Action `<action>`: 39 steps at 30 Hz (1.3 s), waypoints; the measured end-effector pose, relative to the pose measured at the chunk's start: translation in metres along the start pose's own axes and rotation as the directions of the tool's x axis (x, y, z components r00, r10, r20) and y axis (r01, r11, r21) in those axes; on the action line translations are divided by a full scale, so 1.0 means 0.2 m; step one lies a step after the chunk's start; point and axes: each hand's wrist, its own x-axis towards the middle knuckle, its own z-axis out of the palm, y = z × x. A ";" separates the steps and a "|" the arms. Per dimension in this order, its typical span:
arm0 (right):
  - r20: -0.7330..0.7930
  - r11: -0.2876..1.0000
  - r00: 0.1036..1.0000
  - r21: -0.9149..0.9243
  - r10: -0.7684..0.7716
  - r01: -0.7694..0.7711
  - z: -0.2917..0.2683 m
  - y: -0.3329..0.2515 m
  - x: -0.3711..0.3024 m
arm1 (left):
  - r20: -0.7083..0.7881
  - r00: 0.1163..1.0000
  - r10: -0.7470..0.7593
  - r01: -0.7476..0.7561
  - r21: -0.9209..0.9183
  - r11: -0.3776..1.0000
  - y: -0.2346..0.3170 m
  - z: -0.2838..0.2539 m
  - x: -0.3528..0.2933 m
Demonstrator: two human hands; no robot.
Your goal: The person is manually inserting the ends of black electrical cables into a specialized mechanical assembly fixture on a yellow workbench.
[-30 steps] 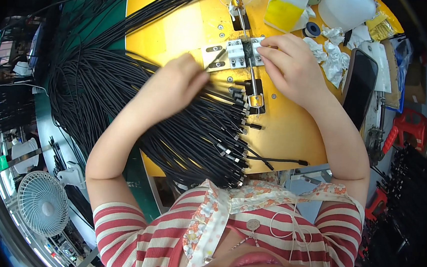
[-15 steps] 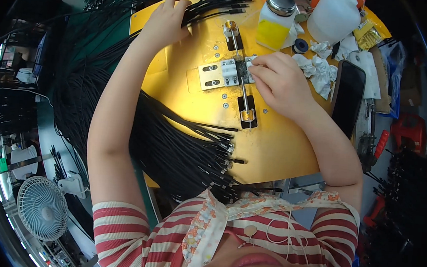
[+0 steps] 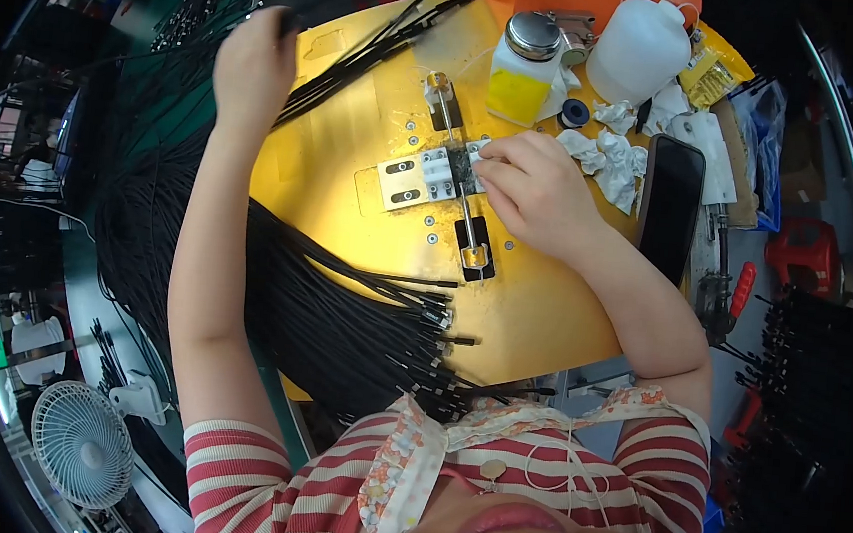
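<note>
My left hand (image 3: 251, 72) is raised at the table's far left edge, its fingers curled around black cables, dark strands showing at the fingertips. Beside it a bundle of black cables (image 3: 368, 53) lies across the yellow work board (image 3: 338, 250). My right hand (image 3: 536, 187) rests at the metal fixture (image 3: 438, 174) in the board's middle, thumb and fingers pinched together at its right side. What they hold, if anything, is hidden. Two toggle-like metal levers (image 3: 469, 213) point into the fixture from front and back.
A thick heap of black cables (image 3: 332, 319) covers the near left. At the back right stand a yellow-labelled jar (image 3: 521, 84) and a white plastic bottle (image 3: 641, 53). Crumpled tissues (image 3: 616, 171) and a black phone (image 3: 669, 210) lie right of my hand. A white fan (image 3: 84, 445) is at lower left.
My left hand has moved left from the bundle's far end, and strands there have shifted with it. My right hand stays at the fixture. The whole view has shifted slightly.
</note>
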 end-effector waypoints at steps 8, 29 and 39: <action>-0.124 0.987 0.992 0.161 0.035 -0.015 -0.02 -0.07 0.01 | -0.037 0.995 0.088 -0.096 -0.437 0.894 0.41 -0.44 -0.04; 0.097 0.698 0.992 0.705 0.080 -0.125 -0.13 -0.11 0.03 | 0.246 0.916 0.317 -0.059 -0.698 0.714 0.55 -0.24 -0.37; 0.045 0.936 0.999 0.349 0.024 -0.038 -0.06 -0.11 0.03 | 0.144 0.934 0.328 -0.178 -0.608 0.773 0.57 -0.25 -0.38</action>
